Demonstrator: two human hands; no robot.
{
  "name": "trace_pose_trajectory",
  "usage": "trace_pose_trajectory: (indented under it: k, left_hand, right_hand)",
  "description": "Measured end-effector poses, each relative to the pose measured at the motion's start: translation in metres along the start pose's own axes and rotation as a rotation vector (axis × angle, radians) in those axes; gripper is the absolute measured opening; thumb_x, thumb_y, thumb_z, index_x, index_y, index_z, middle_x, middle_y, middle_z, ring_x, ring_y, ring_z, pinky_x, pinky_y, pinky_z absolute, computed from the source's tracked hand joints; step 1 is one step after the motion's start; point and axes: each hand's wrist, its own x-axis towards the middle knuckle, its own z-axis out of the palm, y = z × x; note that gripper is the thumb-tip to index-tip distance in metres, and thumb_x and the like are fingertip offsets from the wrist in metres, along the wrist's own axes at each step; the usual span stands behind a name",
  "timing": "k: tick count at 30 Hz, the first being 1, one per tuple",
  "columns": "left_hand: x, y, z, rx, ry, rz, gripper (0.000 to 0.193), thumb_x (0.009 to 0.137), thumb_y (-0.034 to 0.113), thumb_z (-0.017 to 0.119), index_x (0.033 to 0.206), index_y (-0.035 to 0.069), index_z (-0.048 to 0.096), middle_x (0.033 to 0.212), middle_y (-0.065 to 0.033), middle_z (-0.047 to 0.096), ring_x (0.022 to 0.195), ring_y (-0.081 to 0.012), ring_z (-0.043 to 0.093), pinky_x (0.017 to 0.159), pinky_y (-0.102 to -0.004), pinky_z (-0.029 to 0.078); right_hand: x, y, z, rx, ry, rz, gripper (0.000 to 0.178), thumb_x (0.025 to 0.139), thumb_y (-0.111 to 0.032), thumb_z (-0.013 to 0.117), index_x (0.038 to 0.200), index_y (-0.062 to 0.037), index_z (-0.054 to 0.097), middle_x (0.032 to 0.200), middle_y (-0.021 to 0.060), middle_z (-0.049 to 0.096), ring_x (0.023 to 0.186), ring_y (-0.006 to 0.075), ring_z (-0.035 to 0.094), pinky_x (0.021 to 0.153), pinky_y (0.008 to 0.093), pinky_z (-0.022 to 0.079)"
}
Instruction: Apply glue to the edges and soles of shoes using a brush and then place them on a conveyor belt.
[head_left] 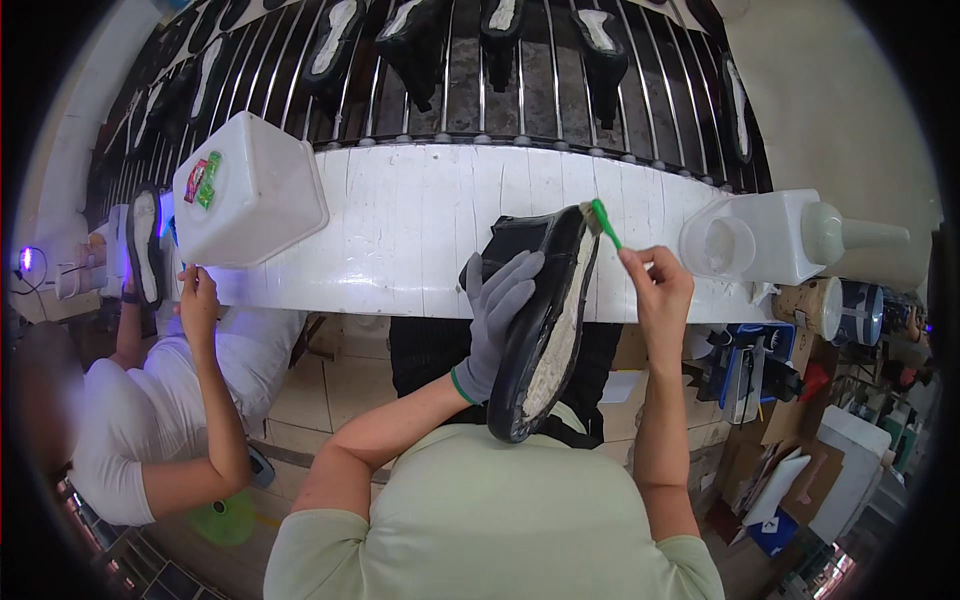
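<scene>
My left hand [497, 310], in a grey knit glove with a green cuff, grips a black shoe upper [548, 300] from its left side. The upper is tilted, with its underside toward me and to the right; a whitish filler runs along that underside inside a dark rim. Bare and closed, my right hand [660, 290] pinches the green handle of a small brush [604, 220]. The brush's bristles touch the far end of the underside. Part of my left fingers' grip is hidden behind the upper.
Beyond the white table [420, 210] runs a metal roller conveyor [460, 60] carrying several black shoe uppers. A white tub [245, 190] with small wrappers on it stands left. At right are a clear cup [728, 246] and a white container [775, 235]. A co-worker [170, 400] sits at left.
</scene>
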Motion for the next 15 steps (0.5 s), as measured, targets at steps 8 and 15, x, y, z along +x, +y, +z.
trace_pose_trajectory:
  k: [8,15]
  left_hand:
    - [0.002,-0.001,0.002,-0.001,0.003,-0.017,0.066,0.08,0.013,0.071,0.134,0.011,0.033,0.137,-0.015,0.048,0.125,-0.0301,0.049,0.113,-0.0573,0.012]
    - [0.004,-0.008,0.0,0.031,-0.088,-0.053,0.065,0.079,0.012,0.071,0.133,0.01,0.035,0.136,-0.0145,0.048,0.124,-0.0291,0.05,0.112,-0.0553,0.016]
  right_hand:
    - [-0.003,-0.004,-0.011,0.173,-0.116,0.099,0.021,0.083,-0.015,0.074,0.074,0.0008,0.064,0.052,-0.0071,0.04,0.05,0.0018,0.03,0.045,0.0236,0.021]
    - [-0.043,-0.051,-0.029,0.375,-0.266,0.035,0.01,0.079,0.0,0.073,0.075,0.0034,0.065,0.07,0.0021,0.058,0.062,0.0058,0.046,0.054,0.0204,0.032]
